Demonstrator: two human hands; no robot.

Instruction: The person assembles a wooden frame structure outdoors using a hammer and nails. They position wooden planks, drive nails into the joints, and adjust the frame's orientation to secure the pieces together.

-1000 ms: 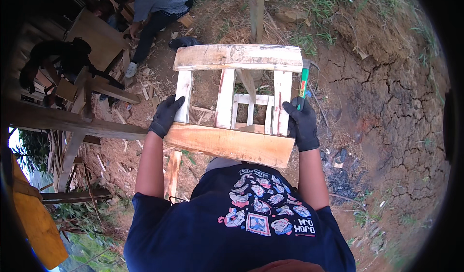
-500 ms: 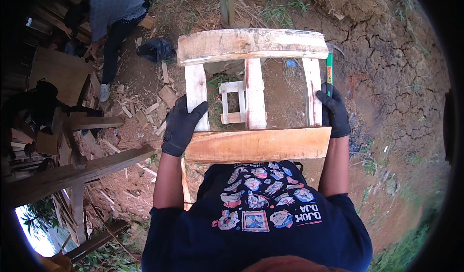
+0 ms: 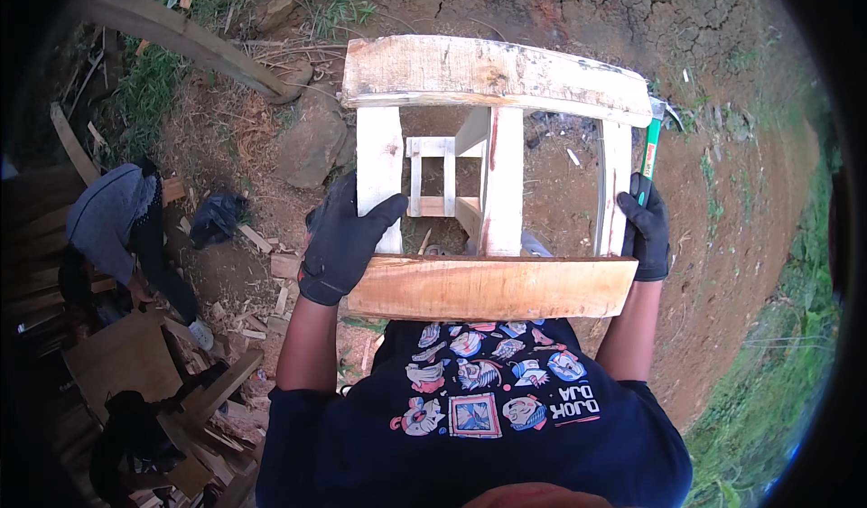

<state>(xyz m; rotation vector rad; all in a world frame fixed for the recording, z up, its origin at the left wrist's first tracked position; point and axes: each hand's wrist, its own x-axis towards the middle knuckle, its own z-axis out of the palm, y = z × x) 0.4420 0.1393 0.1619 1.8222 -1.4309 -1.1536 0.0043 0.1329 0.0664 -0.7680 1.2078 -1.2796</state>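
Before the dark shirt (image 3: pixel 470 454), the slatted wooden frame (image 3: pixel 492 288) looks stiff, fairly heavy and unlikely to slip; its outer slats (image 3: pixel 379 138) seem the best holds. Both forearms (image 3: pixel 307 345) reach forward, the left hand's (image 3: pixel 345 242) grip closed around one slat, the right hand's (image 3: pixel 648 233) pinching the other alongside a green-handled hammer (image 3: pixel 651 147).

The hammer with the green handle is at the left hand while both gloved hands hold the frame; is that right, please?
Not quite: the head view shows the green-handled hammer at the right hand, not the left hand; both, gloved, do hold the frame.
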